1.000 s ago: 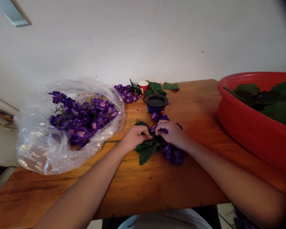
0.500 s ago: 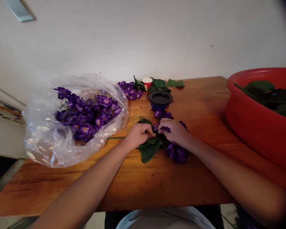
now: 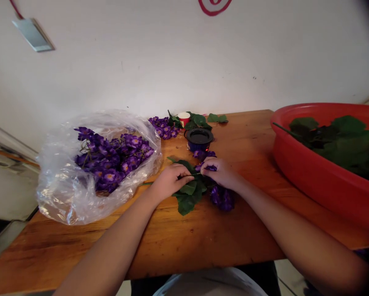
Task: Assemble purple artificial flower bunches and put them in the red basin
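An artificial flower stem with green leaves (image 3: 189, 203) and purple blossoms (image 3: 222, 198) lies across the table before me. My left hand (image 3: 172, 179) is closed on the green stem, its thumb and fingertips pinched at the leaves. Just to its right, my right hand (image 3: 220, 172) pinches at the base of the blossoms. A short thin stretch of stem shows between the two hands. Behind them stands a small dark blue pot with a black rim (image 3: 199, 136) and a red light low on its side.
A clear plastic bag (image 3: 58, 181) of purple flowers (image 3: 112, 164) lies at left. On the right stands a large red basin (image 3: 320, 164) with green leaves (image 3: 351, 139). Behind the pot are a red and white cup (image 3: 183, 119), more purple flowers (image 3: 164, 127) and loose leaves (image 3: 217, 118).
The view has tilted up and turned a little right. My left hand has slid slightly away from my right along the stem, uncovering more leaf. Both hands stay pinched.
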A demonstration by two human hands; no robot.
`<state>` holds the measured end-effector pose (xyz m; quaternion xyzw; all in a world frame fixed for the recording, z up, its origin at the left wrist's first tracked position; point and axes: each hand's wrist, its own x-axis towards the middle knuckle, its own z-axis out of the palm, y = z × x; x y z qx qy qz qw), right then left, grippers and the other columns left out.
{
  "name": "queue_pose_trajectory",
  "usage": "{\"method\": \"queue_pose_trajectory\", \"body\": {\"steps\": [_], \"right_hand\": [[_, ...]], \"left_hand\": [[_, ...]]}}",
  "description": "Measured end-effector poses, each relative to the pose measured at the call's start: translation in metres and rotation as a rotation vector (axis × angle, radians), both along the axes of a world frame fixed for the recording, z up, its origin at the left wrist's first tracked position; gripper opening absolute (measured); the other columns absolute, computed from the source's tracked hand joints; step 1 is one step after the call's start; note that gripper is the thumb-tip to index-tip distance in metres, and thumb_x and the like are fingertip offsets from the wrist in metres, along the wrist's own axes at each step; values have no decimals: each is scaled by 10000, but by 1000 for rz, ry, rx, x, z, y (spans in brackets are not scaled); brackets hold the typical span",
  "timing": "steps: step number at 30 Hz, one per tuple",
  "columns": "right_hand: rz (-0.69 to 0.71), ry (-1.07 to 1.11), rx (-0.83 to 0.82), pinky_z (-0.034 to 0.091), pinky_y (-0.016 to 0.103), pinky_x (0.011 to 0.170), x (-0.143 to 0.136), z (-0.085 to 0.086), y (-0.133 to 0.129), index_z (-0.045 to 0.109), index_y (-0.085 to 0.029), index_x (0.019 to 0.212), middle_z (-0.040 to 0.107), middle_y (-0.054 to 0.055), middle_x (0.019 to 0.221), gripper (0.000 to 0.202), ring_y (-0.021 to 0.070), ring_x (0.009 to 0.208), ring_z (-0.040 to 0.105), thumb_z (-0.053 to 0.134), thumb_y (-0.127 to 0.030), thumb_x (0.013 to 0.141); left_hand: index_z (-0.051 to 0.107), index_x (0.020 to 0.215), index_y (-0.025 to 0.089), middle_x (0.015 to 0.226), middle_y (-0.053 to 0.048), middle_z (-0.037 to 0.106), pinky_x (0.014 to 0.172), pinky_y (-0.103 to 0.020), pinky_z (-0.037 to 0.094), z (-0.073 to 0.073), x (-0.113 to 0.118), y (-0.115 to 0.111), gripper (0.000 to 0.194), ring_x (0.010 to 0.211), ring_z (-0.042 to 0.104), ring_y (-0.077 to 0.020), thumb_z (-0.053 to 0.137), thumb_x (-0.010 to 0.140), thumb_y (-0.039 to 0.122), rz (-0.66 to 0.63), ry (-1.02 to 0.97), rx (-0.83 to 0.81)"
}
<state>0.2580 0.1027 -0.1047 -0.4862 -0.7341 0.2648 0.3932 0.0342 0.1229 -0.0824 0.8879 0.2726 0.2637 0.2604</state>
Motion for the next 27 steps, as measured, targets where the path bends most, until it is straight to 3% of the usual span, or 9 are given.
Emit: {"method": "queue_pose_trajectory", "body": {"steps": [3,5,10,14,27], "right_hand": [[15,-8,-18,452,323,811,5,1,1,692,-201,725,672,33,836,101,176,837,625,637,-238,802],[28,-30,-32,452,325,816,7,2,1,689,-202,726,676,32,837,95,176,839,630,638,-229,801],[28,-107,-48,447,307,801,5,4,0,675,-196,720,681,30,845,103,169,835,633,621,-174,804],[10,-142,-36,441,291,780,2,1,0,660,-195,720,678,23,848,105,163,826,625,611,-143,796],[8,-220,40,437,284,770,-3,-9,1,660,-201,744,669,20,858,125,160,811,612,580,-124,803]], "left_hand": [[593,715,174,770,-34,589,772,-293,388,1,0,1,214,800,530,-165,579,889,297,-4,29,158],[579,702,176,758,-31,580,780,-298,383,-4,2,3,223,793,522,-166,575,889,297,-3,41,162],[545,657,164,656,23,511,650,-241,368,-19,6,11,234,661,484,-119,603,847,288,9,5,-101],[541,648,152,612,50,477,568,-210,337,-21,9,14,209,586,440,-92,624,797,275,53,4,-295],[559,620,141,597,41,497,568,-200,356,-22,12,10,149,586,447,-90,621,739,204,89,-17,-281]]}}
